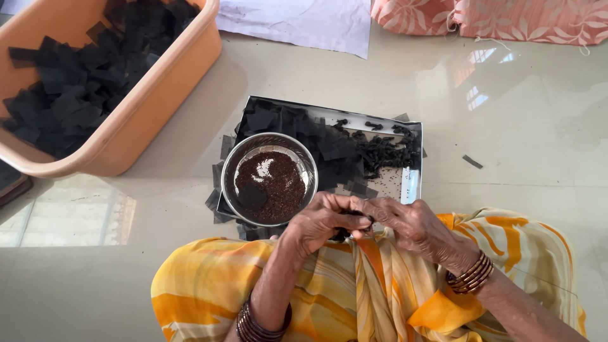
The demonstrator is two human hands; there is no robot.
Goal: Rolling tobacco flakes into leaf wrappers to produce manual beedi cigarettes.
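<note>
My left hand [320, 221] and my right hand [405, 223] meet just in front of a steel tray [411, 183], fingertips pinched together on a small black piece [354, 218] held between them. A round steel bowl [269, 178] of dark brown granules stands on the tray's left part, right beside my left hand, with one black square lying in it. Flat black paper squares [329, 149] are heaped on the tray's middle. A pile of small rolled black pieces [389, 152] lies toward the tray's right.
An orange plastic tub [136, 126] full of black squares stands at the far left. White paper [304, 22] and pink patterned cloth [506, 19] lie at the far edge. A stray black strip [472, 161] rests on the glossy floor to the right.
</note>
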